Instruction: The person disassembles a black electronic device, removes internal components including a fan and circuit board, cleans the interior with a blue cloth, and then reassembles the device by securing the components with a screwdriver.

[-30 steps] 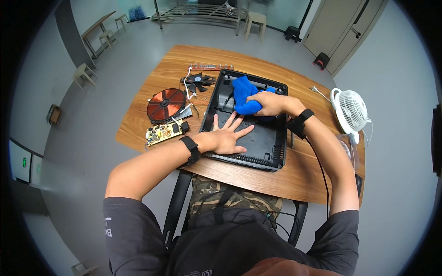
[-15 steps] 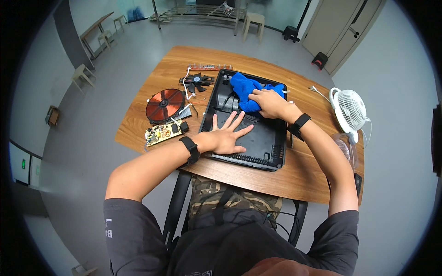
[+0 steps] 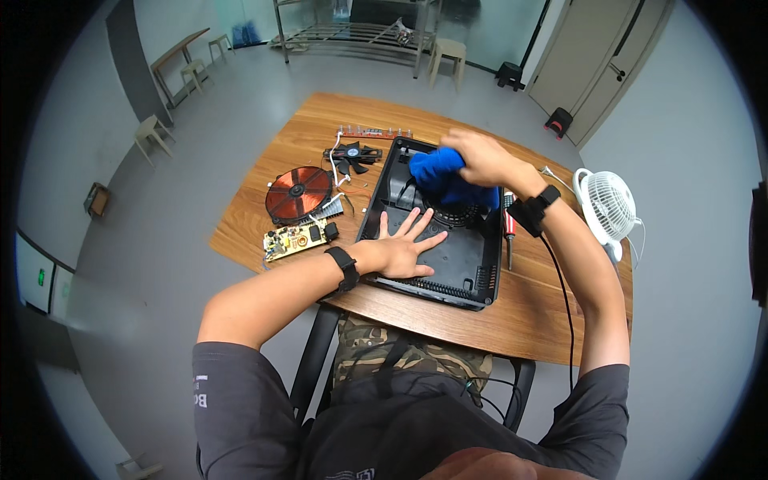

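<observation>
A black plastic housing (image 3: 448, 272), shallow and open-topped, lies on the wooden table in front of me. My left hand (image 3: 404, 250) rests flat inside it with fingers spread, pressing on its floor near the left side. A blue cloth (image 3: 448, 180) is bunched in my right hand (image 3: 480, 156), which grips it from above. The cloth hangs into the far part of the housing, over a round vent grille (image 3: 454, 214). Its lower folds partly hide that grille and the far wall.
Left of the housing lie a copper coil disc (image 3: 299, 194), a circuit board (image 3: 299, 238), a black cooling fan (image 3: 352, 156) and a narrow strip board (image 3: 374, 133). A red-handled screwdriver (image 3: 510, 232) lies along its right side. A white fan (image 3: 606, 204) stands at the table's right edge.
My right hand has risen and pulled the cloth up from the housing, uncovering more of the vent grille. The left hand stays spread on the housing floor. The whole view has shifted slightly.
</observation>
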Demonstrator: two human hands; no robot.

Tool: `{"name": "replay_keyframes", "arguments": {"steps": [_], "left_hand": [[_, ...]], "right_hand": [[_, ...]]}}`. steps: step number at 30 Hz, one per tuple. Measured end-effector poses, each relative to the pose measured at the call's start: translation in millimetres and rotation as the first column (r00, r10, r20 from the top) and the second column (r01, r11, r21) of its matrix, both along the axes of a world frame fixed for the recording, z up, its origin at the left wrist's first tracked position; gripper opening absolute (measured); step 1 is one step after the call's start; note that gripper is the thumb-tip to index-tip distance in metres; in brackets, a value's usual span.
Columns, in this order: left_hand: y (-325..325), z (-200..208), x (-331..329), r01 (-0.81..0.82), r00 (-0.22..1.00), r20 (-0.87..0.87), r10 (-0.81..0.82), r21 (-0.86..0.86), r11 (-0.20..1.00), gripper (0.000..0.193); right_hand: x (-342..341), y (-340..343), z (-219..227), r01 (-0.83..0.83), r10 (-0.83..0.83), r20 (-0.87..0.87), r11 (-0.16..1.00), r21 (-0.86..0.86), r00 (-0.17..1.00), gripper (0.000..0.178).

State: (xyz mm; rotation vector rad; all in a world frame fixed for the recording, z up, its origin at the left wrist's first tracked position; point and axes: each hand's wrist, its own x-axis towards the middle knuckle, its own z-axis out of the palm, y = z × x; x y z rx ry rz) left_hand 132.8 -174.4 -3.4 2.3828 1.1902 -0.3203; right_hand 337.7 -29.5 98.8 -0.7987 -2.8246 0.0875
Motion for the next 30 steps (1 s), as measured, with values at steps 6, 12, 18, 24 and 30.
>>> {"name": "replay_keyframes", "arguments": {"steps": [6, 12, 18, 24, 30], "left_hand": [[-1.0, 1.2, -0.3, 0.001, 0.999, -0.050, 0.000, 0.015, 1.000, 0.086], [-3.2, 2.7, 2.0, -0.005, 1.000, -0.027, 0.006, 0.016, 1.000, 0.085], [2.9, 8.1, 2.7, 0.006, 0.998, -0.059, -0.008, -0.039, 0.999, 0.092], [14.5, 20.4, -9.8, -0.040, 0.998, 0.045, 0.033, 0.148, 0.988, 0.097], [23.4, 10.4, -6.0, -0.088, 0.993, -0.080, 0.084, -0.051, 0.995, 0.117]], "right_hand": [[-19.3, 21.8, -35.8, 0.001, -0.057, 0.162, 0.945, 0.326, 0.985, 0.052], [4.5, 37.9, -73.6, 0.138, -0.138, 0.012, 0.976, -0.169, 0.990, 0.060], [1.6, 48.9, -75.9, 0.184, -0.167, 0.124, 0.972, -0.148, 0.978, 0.069], [-3.9, 52.1, -75.6, 0.247, -0.221, 0.186, 0.961, -0.128, 0.957, 0.074], [-4.5, 46.9, -80.9, 0.283, -0.271, 0.092, 0.941, -0.184, 0.958, 0.065]]}}
